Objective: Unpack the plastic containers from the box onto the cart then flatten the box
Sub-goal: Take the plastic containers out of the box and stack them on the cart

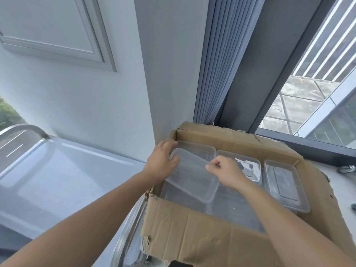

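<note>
Steel cart [57, 170] at 9 o'clock of box [192, 237] | left hand [159, 162] grips tilted top container [192, 180]; right hand [227, 172] pinches its 3 o'clock rim | risk: slick rim may slip from pinch; container drops

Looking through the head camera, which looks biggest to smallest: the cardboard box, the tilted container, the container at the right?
1. cardboard box
2 and 3. tilted container and right container: they look alike, so unranked.

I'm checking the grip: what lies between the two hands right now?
In the head view, a clear plastic container, tilted above the open box, spans from the left hand to the right hand; both hold its rim.
</note>
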Tool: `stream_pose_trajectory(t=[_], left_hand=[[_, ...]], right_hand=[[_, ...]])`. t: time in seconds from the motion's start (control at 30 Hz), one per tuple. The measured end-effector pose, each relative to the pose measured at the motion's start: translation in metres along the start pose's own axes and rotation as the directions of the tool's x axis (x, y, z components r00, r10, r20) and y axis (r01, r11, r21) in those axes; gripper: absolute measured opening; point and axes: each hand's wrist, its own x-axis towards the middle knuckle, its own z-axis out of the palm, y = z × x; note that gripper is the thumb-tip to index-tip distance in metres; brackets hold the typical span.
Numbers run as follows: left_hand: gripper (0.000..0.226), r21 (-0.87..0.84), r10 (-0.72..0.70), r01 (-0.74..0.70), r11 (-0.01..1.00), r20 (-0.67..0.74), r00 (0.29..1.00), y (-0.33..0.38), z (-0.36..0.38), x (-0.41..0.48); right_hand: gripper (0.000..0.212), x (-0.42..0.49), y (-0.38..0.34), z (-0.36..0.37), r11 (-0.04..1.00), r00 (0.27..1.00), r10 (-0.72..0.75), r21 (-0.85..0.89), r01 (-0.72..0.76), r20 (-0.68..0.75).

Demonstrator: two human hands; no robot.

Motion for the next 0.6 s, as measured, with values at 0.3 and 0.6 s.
stream_pose_trajectory(t=[0.3,0.6], left_hand=[[0.025,-0.600,-0.276,0.233,0.765,0.021,0.961,0.030,-0.005,-0.001],[0.017,-0.825,-0.329,0.275,0.493,0.116,0.937,0.025,-0.009,-0.001]], right_hand=[[0.015,-0.004,-0.026,-0.017,0.949,0.961,0.064,0.315,0.024,-0.268],[0.037,0.013,-0.049,0.004,0.907,0.985,-0.018,0.412,0.088,-0.172]])
